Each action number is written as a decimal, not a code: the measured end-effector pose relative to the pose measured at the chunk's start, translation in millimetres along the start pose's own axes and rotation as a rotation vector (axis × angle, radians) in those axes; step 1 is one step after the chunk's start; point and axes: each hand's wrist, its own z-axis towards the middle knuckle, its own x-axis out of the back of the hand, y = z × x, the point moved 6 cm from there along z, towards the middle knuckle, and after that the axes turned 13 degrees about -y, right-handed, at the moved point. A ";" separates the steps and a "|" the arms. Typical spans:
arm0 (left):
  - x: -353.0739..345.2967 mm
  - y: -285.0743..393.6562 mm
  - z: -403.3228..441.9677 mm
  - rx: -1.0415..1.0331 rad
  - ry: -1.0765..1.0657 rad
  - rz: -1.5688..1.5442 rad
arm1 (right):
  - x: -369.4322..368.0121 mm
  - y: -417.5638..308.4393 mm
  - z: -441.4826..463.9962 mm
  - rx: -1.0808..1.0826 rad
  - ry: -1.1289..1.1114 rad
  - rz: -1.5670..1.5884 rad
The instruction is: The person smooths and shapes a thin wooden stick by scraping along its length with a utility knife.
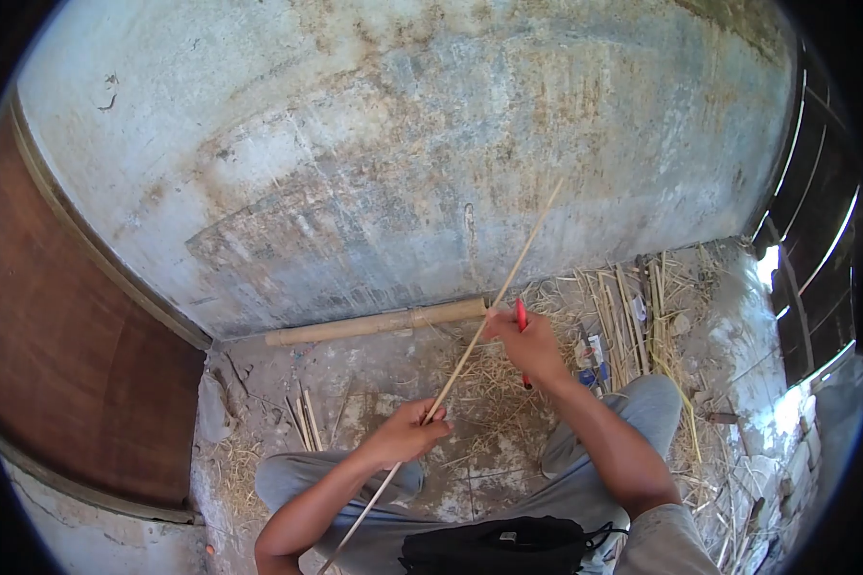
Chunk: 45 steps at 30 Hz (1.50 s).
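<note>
A long thin pale stick runs diagonally from the lower left up to the wall side, in front of the body. My left hand is closed around its lower part, above the left leg. Higher up, my right hand touches or nearly touches the stick with its fingertips. A red-handled tool is held in that same hand, its red upper end showing above the fingers and its lower end below the palm. The tool's working part is hidden.
A thick bamboo pole lies along the foot of the stained wall. Split sticks lie at the right, a few more at the left. Shavings litter the floor. A brown door stands left; a black bag rests on the lap.
</note>
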 end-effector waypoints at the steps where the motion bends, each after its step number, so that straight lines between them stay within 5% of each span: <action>1: -0.6 -3.6 2.3 0.003 -0.005 -0.003 | 4.4 -3.1 -1.8 -0.082 0.004 0.077; 5: -11.3 -16.9 6.1 -0.027 -0.063 -0.030 | 2.9 10.8 -4.1 -0.266 -0.035 0.080; 12: -14.2 -27.5 -3.3 -0.006 -0.082 -0.071 | -9.1 16.9 -6.6 -0.177 -0.113 0.163; 20: -9.6 -27.4 -6.6 -0.057 -0.058 -0.077 | -20.3 16.7 -14.4 -0.346 -0.234 0.261; 33: -4.5 -31.1 -4.3 -0.036 -0.038 -0.201 | -56.1 24.6 -21.6 -0.096 -0.362 0.139; 45: -7.6 -18.8 -15.1 0.050 -0.208 -0.003 | -50.3 24.9 -24.7 -0.230 -0.319 0.244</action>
